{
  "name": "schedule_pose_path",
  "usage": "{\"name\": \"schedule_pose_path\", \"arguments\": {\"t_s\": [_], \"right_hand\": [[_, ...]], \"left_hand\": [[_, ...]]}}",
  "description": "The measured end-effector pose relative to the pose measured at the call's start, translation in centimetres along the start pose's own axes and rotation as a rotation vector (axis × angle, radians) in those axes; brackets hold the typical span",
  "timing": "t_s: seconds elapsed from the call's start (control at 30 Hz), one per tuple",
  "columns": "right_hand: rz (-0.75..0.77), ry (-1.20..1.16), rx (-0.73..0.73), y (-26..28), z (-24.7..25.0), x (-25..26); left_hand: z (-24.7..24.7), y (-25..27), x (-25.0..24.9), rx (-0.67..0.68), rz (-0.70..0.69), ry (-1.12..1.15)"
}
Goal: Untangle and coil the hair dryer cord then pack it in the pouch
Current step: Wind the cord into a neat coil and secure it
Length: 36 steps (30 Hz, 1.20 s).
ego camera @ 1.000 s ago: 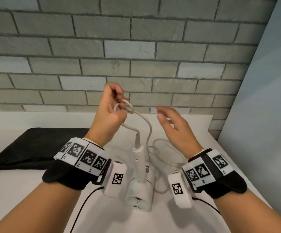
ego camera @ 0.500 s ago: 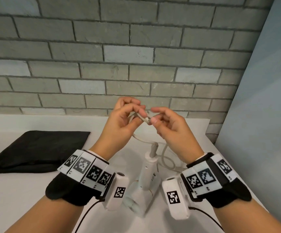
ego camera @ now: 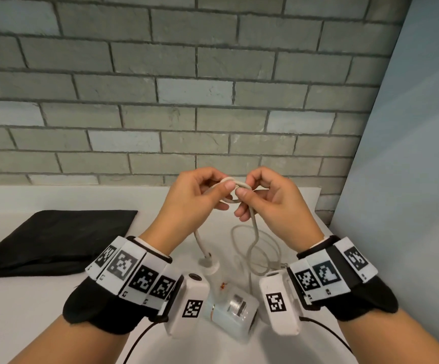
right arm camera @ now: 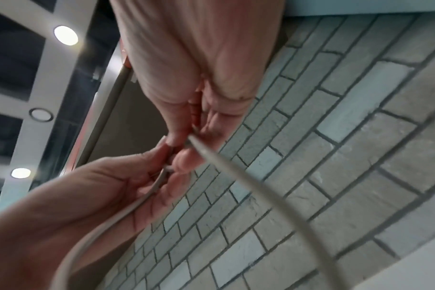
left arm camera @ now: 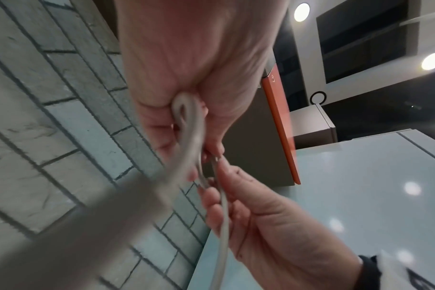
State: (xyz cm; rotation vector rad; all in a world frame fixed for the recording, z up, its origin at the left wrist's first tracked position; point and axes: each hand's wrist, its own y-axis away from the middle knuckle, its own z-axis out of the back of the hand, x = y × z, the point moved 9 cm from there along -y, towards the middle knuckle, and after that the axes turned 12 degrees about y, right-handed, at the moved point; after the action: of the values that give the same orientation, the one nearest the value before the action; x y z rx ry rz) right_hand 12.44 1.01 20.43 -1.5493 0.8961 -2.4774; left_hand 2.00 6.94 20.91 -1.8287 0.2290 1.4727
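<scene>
— So, from the left: what's on the desk [ego camera: 16,311]?

— Toward its left edge lies the pouch [ego camera: 55,237], black, flat and slack, near the back. Well apart from it, at the front middle, is the dryer [ego camera: 228,308], white, lying down between the two wrists, its handle pointing toward the brick wall [ego camera: 186,101].

— And the cord?

— The cord [ego camera: 252,232] rises off the handle end into the left hand [ego camera: 186,203], which is raised above the desk. That hand's thumb and fingers are closed round a small loop of it; the left wrist view shows a fold of cord tucked into the palm. Just beside it, fingertips nearly meeting, the right hand [ego camera: 273,203] pinches the same loop between thumb and forefinger. From there a strand drops to the desk, where more cord lies in loose rings toward the right edge.

— Any writing?

— None I can read. The wristbands [ego camera: 134,271] and the white wrist cameras [ego camera: 192,303] carry black-and-white square code markers only. A small orange mark shows on the dryer's body, too small to tell what it is.
</scene>
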Motion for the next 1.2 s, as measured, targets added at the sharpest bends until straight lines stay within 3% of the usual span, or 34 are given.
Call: {"name": "schedule_pose_path", "arguments": {"t_s": [0.23, 0.3, 0.4, 0.53, 0.7, 0.87, 0.97, 1.1, 1.13, 1.2], "right_hand": [[0.240, 0.292, -0.027, 1.8, -0.7, 0.4], [0.176, 0.132, -0.032, 2.1, -0.7, -0.5], [0.025, -0.246, 0.046, 2.4, -1.4, -1.9], [-0.101, -0.467, 0.182, 2.5, -1.8, -3.7], [-0.235, -0.509, 0.206, 2.9, -2.0, -6.1], [-0.221, -0.359, 0.167, 3.2, -0.7, -6.6], [-0.165, -0.177, 0.112, 2.8, 0.4, -6.2], [-0.062, 0.095, 0.089, 2.0, 1.2, -4.4], [-0.030, 0.156, 0.092, 1.8, 1.1, -3.8], [0.032, 0.254, 0.102, 1.3, 0.7, -2.8]], "left_hand": [[2.4, 0.8, 3.8, -0.213, 0.248, 0.155], [2.9, 0.8, 4.8, -0.257, 0.319, 0.209], [3.2, 0.9, 5.6, -0.275, 0.430, 0.482], [3.2, 0.8, 5.7, -0.187, 0.518, 0.718], [2.1, 0.6, 4.6, -0.115, 0.394, 0.933], [4.7, -0.4, 3.0, -0.221, 0.130, 1.046], [6.1, -0.6, 3.9, -0.225, 0.114, 0.745], [8.8, 0.0, 4.4, -0.285, 0.196, -0.311], [8.5, -0.1, 3.8, -0.213, 0.156, -0.590], [4.8, -0.3, 3.2, 0.113, -0.012, -0.910]]}}
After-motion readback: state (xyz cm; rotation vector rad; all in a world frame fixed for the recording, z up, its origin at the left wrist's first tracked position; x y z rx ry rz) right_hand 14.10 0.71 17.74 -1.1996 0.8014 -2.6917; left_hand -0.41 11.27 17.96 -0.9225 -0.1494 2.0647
